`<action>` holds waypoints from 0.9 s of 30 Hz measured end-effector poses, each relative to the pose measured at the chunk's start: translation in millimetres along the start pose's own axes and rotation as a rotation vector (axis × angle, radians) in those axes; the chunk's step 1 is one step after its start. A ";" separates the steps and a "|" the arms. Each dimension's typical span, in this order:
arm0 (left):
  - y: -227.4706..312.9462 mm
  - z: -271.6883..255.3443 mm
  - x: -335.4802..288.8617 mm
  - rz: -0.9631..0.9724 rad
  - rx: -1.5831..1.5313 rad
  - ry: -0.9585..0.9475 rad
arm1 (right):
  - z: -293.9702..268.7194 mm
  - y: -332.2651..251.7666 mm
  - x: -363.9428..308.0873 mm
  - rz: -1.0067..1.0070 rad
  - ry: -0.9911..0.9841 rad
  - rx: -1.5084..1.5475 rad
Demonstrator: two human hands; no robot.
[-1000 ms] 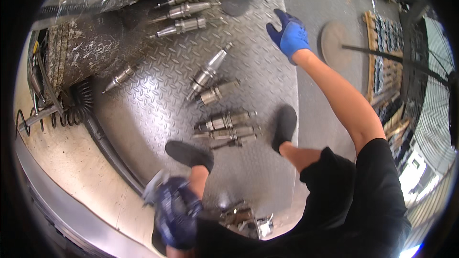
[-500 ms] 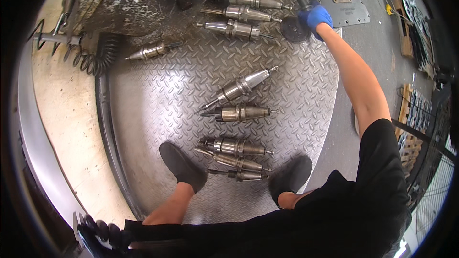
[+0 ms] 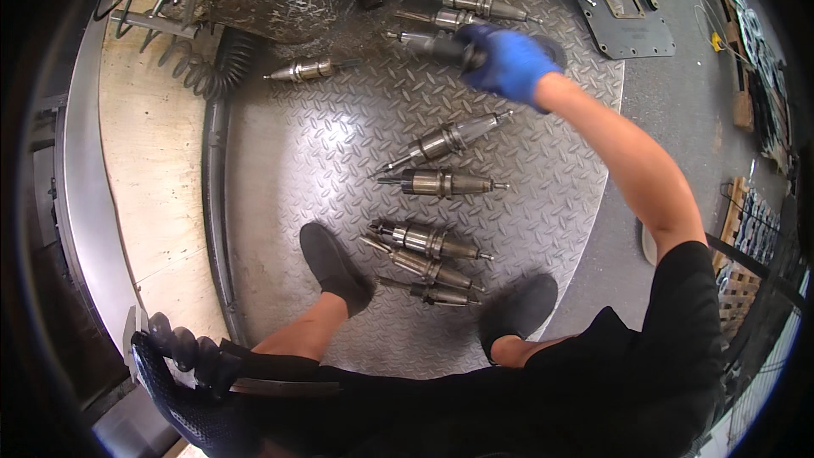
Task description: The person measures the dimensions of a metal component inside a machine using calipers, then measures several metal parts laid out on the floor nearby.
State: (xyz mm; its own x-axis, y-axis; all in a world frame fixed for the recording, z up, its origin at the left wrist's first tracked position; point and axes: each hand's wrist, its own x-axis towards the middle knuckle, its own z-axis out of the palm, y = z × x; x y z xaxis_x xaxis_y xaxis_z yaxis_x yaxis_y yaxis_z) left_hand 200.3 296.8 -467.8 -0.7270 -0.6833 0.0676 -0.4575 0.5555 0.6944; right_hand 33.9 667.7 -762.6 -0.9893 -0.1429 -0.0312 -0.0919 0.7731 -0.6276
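My right hand [image 3: 509,66], in a blue glove, is closed on a dark tool holder [image 3: 464,48], smeared by motion. A dark round disc [image 3: 555,48] shows beyond the hand; whether it belongs to the held piece I cannot tell. Under and beside the hand lie steel tool holders with cutters, among them one [image 3: 485,6] at the back. My left hand [image 3: 191,358], dark-gloved at the lower left, has its fingers curled by a thin grey edge [image 3: 133,343]; what they hold is unclear. Mid-floor lie an angled tool holder [image 3: 445,141] and a straight one [image 3: 443,182].
Several tool holders [image 3: 431,242] lie between my shoes on the diamond-plate floor [image 3: 297,153]. Another tool holder [image 3: 307,70] lies left, near a coiled black hose [image 3: 233,68]. At back right is a grey metal plate [image 3: 632,38] with a rectangular cutout.
My right hand has swung left from the grey plate's side to the back row of tool holders. The view has shifted slightly. My left hand keeps its curled fingers.
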 end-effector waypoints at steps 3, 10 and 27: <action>6.1 9.9 -18.2 0.076 -0.015 0.116 | 35.2 -29.1 12.9 0.064 -0.223 -0.104; -22.7 5.9 9.9 1.575 0.651 0.213 | 110.6 -15.9 33.9 -0.079 -0.123 -0.219; -3.9 46.7 24.9 0.830 0.707 -0.017 | -27.0 162.4 109.1 0.318 0.608 -0.717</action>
State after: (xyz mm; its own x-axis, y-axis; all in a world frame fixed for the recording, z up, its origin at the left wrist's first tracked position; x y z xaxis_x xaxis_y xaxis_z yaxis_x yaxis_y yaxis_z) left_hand 160.1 299.8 -502.3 -0.9497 0.0340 0.3114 -0.0079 0.9912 -0.1323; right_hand -92.1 794.3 -846.9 -0.8513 0.3223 0.4141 0.3395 0.9400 -0.0336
